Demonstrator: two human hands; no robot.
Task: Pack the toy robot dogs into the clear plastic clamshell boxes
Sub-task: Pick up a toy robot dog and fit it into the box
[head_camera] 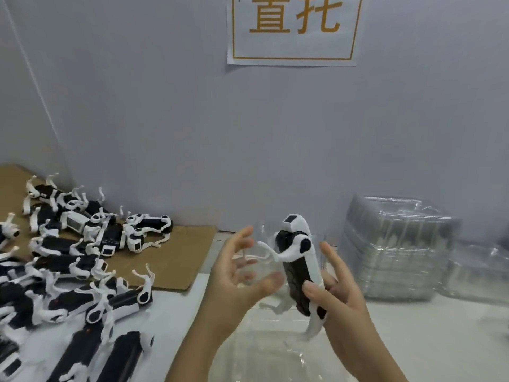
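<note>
A black-and-white toy robot dog (296,260) is held upright, head up, above the table. My right hand (340,301) grips its body, thumb on the black underside and fingers behind its white back. My left hand (242,277) is just left of the dog with its fingers spread and relaxed, close to a white front leg and holding nothing I can make out. A clear plastic clamshell box (264,354) lies open on the table below both hands. Its far edge is hard to tell apart from the glare behind my left hand.
A pile of several more robot dogs (82,260) covers the left side, partly on a brown cardboard sheet (181,252). Nested clear clamshell boxes (396,244) are stacked at the right against the grey wall, which carries a paper sign (294,28).
</note>
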